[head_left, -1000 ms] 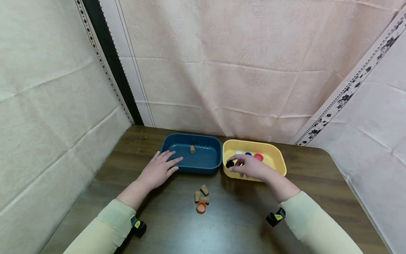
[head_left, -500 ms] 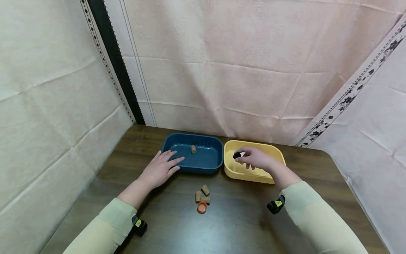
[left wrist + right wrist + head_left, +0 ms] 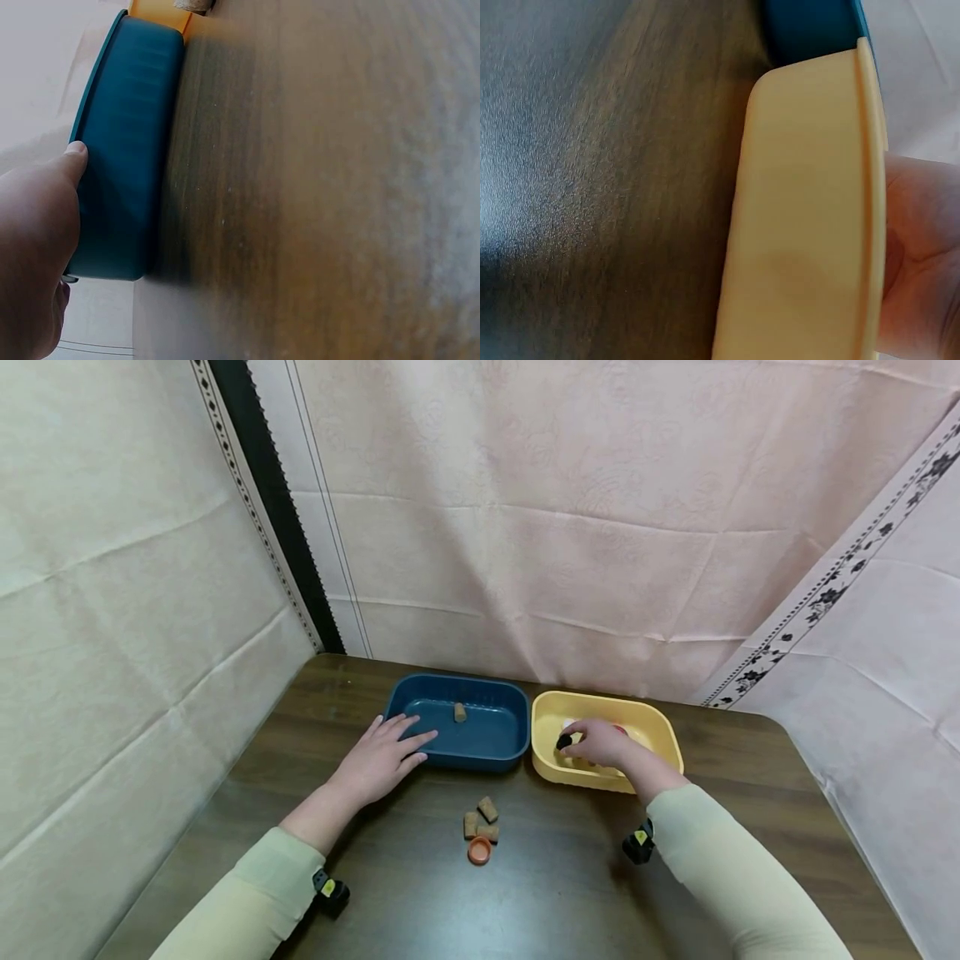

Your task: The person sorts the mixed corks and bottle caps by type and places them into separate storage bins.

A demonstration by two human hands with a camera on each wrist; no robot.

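In the head view my right hand (image 3: 600, 746) reaches into the yellow tray (image 3: 660, 714) and pinches a black cap (image 3: 564, 741) between thumb and fingers. Parts of a red cap (image 3: 620, 729) and a white cap (image 3: 567, 723) show beside the hand; other contents are hidden under it. My left hand (image 3: 378, 762) lies with spread, relaxed fingers over the near-left rim of the blue tray (image 3: 487, 762). A single cork (image 3: 460, 712) is inside that tray. The left wrist view shows the thumb touching the blue tray's rim (image 3: 94, 82). The yellow wall (image 3: 810, 202) hides my right fingers in the right wrist view.
On the wooden table (image 3: 405, 893), in front of the trays, lie several corks (image 3: 487, 810) and an orange-brown cap (image 3: 479, 851) touching one of them. The two trays stand side by side. Cloth curtains (image 3: 525, 543) hang behind and at both sides.
My right hand, with the black cap pinched, moved from the tray's left side up and rightward, then came down lower inside the tray. My left hand has stayed in place.
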